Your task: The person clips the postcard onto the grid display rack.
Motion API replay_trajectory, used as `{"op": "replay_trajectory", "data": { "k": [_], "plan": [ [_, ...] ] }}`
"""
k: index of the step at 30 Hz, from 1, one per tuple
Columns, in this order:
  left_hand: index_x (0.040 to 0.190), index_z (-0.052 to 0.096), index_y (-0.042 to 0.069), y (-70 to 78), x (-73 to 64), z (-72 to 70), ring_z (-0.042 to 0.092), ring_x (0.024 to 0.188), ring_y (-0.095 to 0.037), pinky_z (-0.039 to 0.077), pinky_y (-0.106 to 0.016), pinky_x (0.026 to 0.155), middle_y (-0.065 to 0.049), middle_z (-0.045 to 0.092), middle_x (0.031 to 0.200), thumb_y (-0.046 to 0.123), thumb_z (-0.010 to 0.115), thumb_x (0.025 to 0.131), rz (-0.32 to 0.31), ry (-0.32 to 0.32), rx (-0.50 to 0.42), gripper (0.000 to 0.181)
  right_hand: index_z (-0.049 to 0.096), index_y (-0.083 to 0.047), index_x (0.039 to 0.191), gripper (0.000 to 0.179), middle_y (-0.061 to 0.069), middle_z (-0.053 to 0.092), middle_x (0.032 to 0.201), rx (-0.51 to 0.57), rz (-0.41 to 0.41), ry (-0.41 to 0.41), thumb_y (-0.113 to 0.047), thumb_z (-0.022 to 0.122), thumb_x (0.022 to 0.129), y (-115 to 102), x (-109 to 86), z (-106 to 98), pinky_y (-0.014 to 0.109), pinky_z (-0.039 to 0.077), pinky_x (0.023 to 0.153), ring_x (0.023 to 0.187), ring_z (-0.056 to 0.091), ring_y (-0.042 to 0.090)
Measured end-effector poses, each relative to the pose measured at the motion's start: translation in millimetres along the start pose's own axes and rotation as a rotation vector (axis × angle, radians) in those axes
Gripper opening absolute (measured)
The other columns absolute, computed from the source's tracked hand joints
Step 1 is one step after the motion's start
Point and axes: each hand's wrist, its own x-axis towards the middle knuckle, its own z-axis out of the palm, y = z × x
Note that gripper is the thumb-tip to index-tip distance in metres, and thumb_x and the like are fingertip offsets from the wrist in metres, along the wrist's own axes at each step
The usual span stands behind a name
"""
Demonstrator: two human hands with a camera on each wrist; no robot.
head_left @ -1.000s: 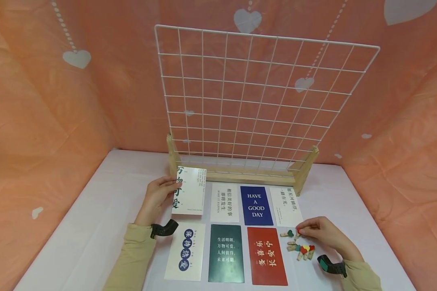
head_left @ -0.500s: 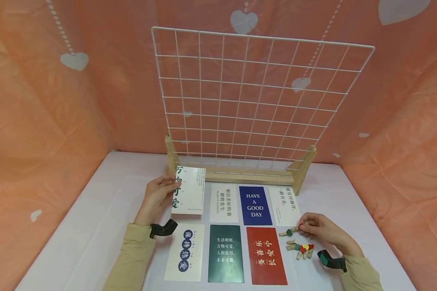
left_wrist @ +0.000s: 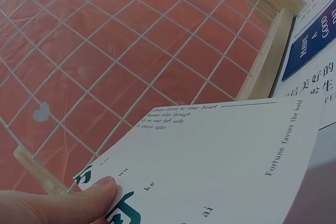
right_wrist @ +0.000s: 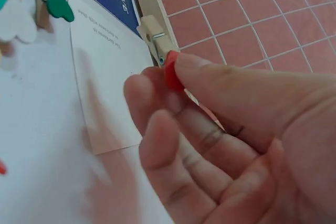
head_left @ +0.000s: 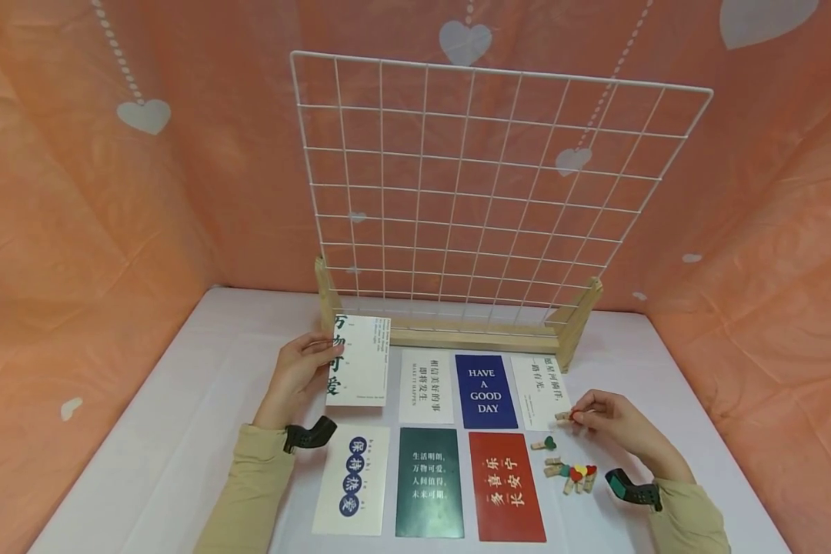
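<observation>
My left hand [head_left: 299,372] pinches the left edge of a white card [head_left: 365,362] with green characters. The thumb lies on the card's printed face in the left wrist view, and the card is raised off the table, in front of the grid's left foot. My right hand [head_left: 615,422] pinches a small wooden clothespin [right_wrist: 156,36] by its red heart [right_wrist: 172,71], between thumb and fingers. It is held above the right end of the back row of cards. Below it lie a clothespin with a green heart [head_left: 550,442] and a pile of heart clothespins [head_left: 573,473].
A white wire grid [head_left: 485,185] stands in a wooden base [head_left: 471,338] at the table's back. In front lie white cards [head_left: 427,387], a blue card [head_left: 486,392], a dark green card [head_left: 429,482] and a red card [head_left: 507,486]. Orange cloth [head_left: 97,231] surrounds the table.
My right hand has lifted the red-heart clothespin away from the others, slightly up and toward the back. The left hand holds the white card in nearly the same place.
</observation>
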Motion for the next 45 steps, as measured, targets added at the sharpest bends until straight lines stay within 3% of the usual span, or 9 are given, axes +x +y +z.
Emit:
{"op": "replay_trajectory", "data": {
  "k": [6,15,23,30,35,39,45],
  "plan": [
    [0.127,0.054,-0.001,1.6,-2.1,1.9,0.062,0.089,-0.015,0.053,-0.032,0.082,-0.009,0.063,0.108,0.008,0.073,0.086,0.000,-0.044,-0.050,0.046,0.046,0.012,0.128,0.047,0.022,0.064,0.110,0.048,0.009,0.000,-0.017,0.062,0.095,-6,4.9,-4,0.029,0.056,0.078,0.090,0.065,0.027],
    [0.128,0.054,-0.002,2.9,-3.2,3.8,0.061,0.091,-0.014,0.052,-0.031,0.085,-0.009,0.061,0.110,0.014,0.069,0.089,0.003,-0.060,-0.062,0.044,0.062,0.005,0.118,0.035,0.020,0.065,0.109,-0.069,-0.016,0.025,-0.020,0.064,0.093,-27,15.1,-2,0.032,0.055,0.080,0.092,0.061,0.033],
    [0.128,0.055,-0.001,10.0,-6.0,2.1,0.062,0.093,-0.014,0.051,-0.030,0.089,-0.009,0.059,0.116,0.016,0.065,0.092,0.024,-0.062,-0.083,0.041,0.056,0.010,0.119,0.035,0.028,0.064,0.108,-0.032,-0.062,-0.005,-0.015,0.061,0.095,-44,28.1,1,0.038,0.056,0.076,0.092,0.062,0.038],
    [0.128,0.055,-0.002,18.3,-9.0,1.5,0.063,0.092,-0.014,0.051,-0.032,0.090,-0.009,0.061,0.113,0.016,0.065,0.093,0.056,-0.075,-0.089,0.041,0.054,0.010,0.119,0.034,0.031,0.062,0.108,-0.016,-0.113,-0.025,-0.014,0.060,0.096,-58,38.4,10,0.046,0.055,0.080,0.096,0.060,0.045],
    [0.129,0.053,-0.004,24.8,-10.9,2.0,0.064,0.093,-0.013,0.050,-0.033,0.092,-0.008,0.062,0.110,0.016,0.064,0.093,0.091,-0.095,-0.052,0.042,0.054,0.011,0.117,0.030,0.031,0.062,0.107,-0.040,-0.146,-0.041,-0.010,0.058,0.097,-74,45.9,13,0.053,0.052,0.083,0.096,0.063,0.041],
    [0.129,0.053,-0.005,29.8,-12.0,3.3,0.063,0.092,-0.011,0.048,-0.035,0.095,-0.008,0.062,0.110,0.017,0.064,0.094,0.121,-0.108,-0.022,0.042,0.053,0.012,0.118,0.031,0.026,0.064,0.106,-0.068,-0.188,-0.060,-0.011,0.057,0.097,-87,53.8,17,0.048,0.053,0.084,0.097,0.062,0.041],
    [0.126,0.054,-0.008,38.4,-10.4,7.0,0.064,0.092,-0.011,0.050,-0.031,0.092,-0.007,0.062,0.108,0.013,0.065,0.093,0.172,-0.122,-0.047,0.041,0.056,0.010,0.117,0.028,0.021,0.066,0.102,-0.075,-0.251,-0.092,-0.010,0.057,0.097,-104,64.9,25,0.035,0.056,0.079,0.093,0.065,0.037]
  ]
}}
